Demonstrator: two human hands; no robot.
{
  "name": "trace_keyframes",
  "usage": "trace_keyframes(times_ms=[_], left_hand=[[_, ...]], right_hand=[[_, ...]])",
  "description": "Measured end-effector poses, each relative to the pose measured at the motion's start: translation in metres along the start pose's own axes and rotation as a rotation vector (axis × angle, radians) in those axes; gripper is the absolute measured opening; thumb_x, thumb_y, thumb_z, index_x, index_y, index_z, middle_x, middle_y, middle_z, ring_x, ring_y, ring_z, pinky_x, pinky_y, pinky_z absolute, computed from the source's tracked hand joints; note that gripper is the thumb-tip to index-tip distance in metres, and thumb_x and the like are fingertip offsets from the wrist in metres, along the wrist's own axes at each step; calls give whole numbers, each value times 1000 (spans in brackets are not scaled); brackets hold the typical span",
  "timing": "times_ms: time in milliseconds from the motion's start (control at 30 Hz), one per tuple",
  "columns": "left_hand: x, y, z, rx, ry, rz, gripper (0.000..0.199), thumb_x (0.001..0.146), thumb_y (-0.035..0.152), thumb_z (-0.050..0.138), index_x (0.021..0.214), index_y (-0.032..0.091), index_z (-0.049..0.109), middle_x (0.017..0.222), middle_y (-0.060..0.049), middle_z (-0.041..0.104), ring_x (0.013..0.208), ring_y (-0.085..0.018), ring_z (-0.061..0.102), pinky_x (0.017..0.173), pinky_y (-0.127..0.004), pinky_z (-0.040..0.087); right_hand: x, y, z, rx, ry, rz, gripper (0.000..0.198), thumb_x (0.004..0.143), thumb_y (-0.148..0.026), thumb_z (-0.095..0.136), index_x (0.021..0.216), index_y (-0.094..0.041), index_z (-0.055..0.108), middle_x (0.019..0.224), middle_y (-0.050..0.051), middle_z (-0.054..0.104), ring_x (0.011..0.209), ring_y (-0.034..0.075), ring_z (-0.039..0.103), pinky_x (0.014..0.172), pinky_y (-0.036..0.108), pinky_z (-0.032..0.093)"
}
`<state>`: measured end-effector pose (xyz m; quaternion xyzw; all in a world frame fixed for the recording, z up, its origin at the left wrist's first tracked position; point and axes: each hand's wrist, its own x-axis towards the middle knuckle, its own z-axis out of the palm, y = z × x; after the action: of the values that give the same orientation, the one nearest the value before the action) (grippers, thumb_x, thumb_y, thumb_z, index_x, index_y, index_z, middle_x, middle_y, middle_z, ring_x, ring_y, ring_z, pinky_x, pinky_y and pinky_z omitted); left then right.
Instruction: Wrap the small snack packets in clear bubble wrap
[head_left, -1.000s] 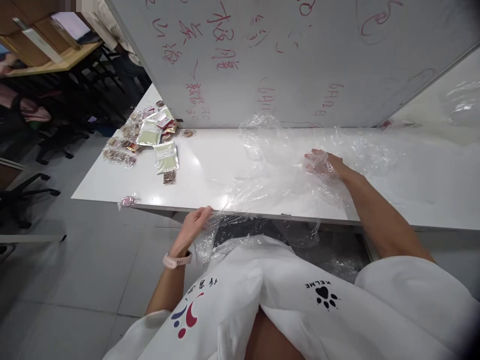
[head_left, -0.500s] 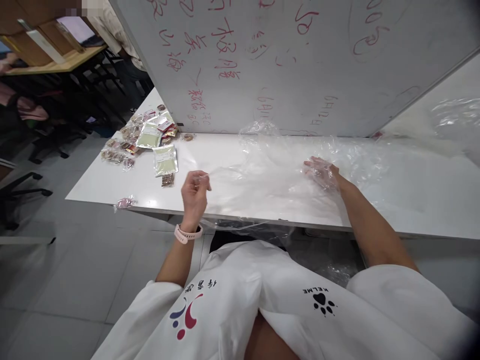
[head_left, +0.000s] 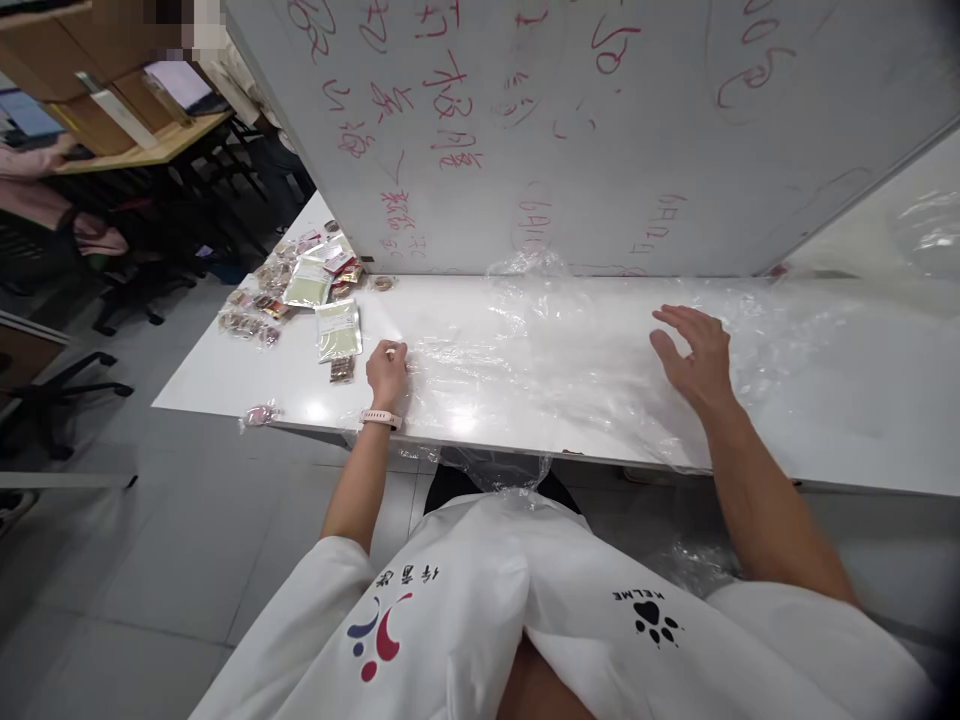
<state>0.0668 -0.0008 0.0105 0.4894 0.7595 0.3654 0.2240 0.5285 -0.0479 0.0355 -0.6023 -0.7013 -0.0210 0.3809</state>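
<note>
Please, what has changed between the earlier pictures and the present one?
The left hand moved from the front edge of the table forward onto its top, and now appears to pinch the plastic film. The right hand, earlier with film over it, is now uncovered and open, slightly farther right. The heap of packets and the pink packet stayed in place.

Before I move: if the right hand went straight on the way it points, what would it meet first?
Probably the whiteboard, near its bottom edge. The film lies along the way; depth is unclear, so a raised fold might brush the right hand first.
</note>
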Motion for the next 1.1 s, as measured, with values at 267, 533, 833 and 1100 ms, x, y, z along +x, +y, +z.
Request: trace_keyframes(times_ms=[267,533,833,1100], left_hand=[[1,-3,-5,46,-36,47,36,86,52,60,103,20,63,80,-2,63,76,-18,58,68,-27,40],[2,-3,4,165,28,-46,17,92,36,53,84,22,59,79,-2,65,71,-19,59,68,-31,42],[-40,26,1,423,-104,545,48,99,39,45,144,23,46,149,-12,48,142,-31,38,116,-52,32],[-81,44,77,635,-535,476,82,94,72,25,161,26,16,169,-8,3,152,-41,-13,117,-72,-4]], right_hand=[[-31,-74,30,219,-294,-139,33,97,-47,50,94,-24,72,84,3,74,83,21,68,100,49,43],[2,97,4,-106,324,527,25,88,-47,58,78,-25,66,74,9,65,90,34,63,95,69,37],[-14,14,-64,-184,264,19,50,96,-49,48,145,-40,48,151,2,46,139,42,37,113,69,22],[-6,-21,61,-257,-487,182,48,102,-28,37,147,-20,50,161,14,32,150,30,22,118,52,16]])
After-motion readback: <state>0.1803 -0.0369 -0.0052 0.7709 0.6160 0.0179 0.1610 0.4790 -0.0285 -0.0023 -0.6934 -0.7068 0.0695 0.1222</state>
